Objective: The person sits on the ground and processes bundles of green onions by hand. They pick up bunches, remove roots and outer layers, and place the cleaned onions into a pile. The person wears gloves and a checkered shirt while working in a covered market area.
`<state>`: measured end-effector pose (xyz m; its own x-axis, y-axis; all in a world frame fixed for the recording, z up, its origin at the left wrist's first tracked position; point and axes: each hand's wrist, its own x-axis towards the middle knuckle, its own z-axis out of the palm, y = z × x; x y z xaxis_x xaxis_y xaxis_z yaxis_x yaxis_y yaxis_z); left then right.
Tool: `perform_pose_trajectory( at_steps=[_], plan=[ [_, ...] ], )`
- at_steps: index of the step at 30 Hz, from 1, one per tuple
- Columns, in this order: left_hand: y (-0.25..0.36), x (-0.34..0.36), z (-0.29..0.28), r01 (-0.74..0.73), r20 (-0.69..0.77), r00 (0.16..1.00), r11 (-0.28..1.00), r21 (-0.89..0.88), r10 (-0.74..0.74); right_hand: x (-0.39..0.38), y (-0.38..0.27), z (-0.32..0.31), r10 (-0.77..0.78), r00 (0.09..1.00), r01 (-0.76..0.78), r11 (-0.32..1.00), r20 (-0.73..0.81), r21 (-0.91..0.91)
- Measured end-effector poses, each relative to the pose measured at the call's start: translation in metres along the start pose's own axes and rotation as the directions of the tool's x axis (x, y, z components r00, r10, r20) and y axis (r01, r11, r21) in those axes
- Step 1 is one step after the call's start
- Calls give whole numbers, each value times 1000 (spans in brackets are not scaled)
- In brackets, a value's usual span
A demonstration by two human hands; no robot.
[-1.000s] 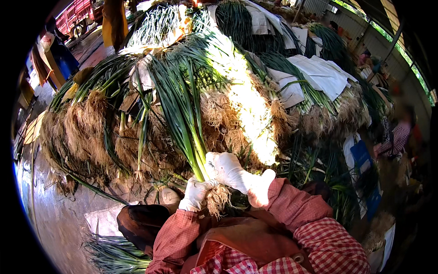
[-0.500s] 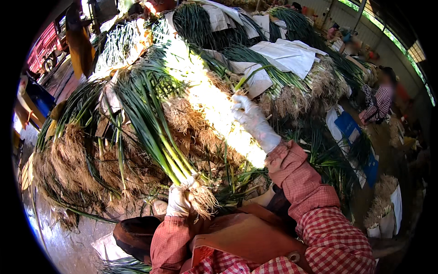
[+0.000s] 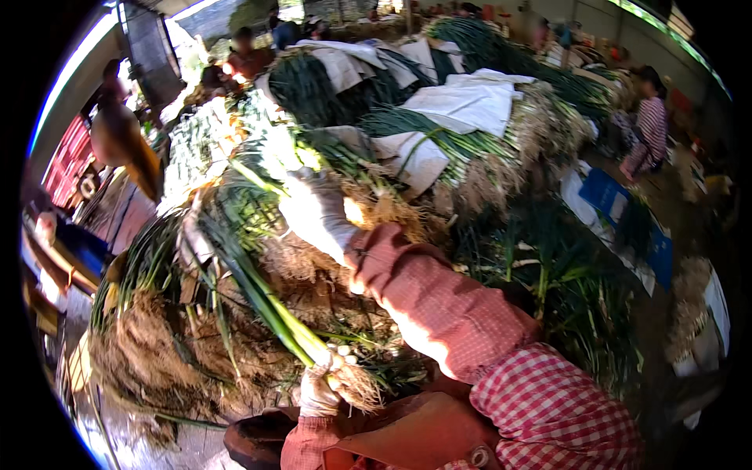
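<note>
In my gloved left hand, closed round the root end, is a bunch of green onions. Its white bases and pale roots stick out beside the glove, and the long leaves slant up to the left. My right arm stretches forward over the heap. The gloved right hand, partly washed out by glare, appears closed on a single green onion stalk pointing up to the left. Below and around both hands lies a large heap of green onions with shaggy brown roots.
White sheets cover parts of further onion heaps behind. A blue and white sack lies to the right, near a seated person. More people are at the back and left. A red slatted frame stands far left.
My right hand has swung left across the heap, toward the leaves of the held bunch. The view has shifted, showing more of the background. My left hand keeps its hold on the bunch.
</note>
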<state>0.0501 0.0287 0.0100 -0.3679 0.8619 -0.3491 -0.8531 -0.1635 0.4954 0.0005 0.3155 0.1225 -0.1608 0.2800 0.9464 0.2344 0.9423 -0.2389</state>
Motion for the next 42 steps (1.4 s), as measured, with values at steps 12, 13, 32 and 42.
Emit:
perform_pose_trajectory(
  at_steps=[12,13,32,42],
  plan=[
    [-25,28,-34,-245,-199,930,923,297,311,-155,-107,-73,84,-63,-958,273,994,-84],
    [-23,29,-34,-243,-178,936,924,296,303,-157,-106,-67,100,74,-914,404,992,27],
    [19,-4,-4,-77,-250,953,934,349,172,-127,-111,-46,-140,479,67,990,866,122],
    [-2,-11,11,-178,24,984,974,141,177,-102,-76,6,218,497,-478,877,840,56]
  ],
)
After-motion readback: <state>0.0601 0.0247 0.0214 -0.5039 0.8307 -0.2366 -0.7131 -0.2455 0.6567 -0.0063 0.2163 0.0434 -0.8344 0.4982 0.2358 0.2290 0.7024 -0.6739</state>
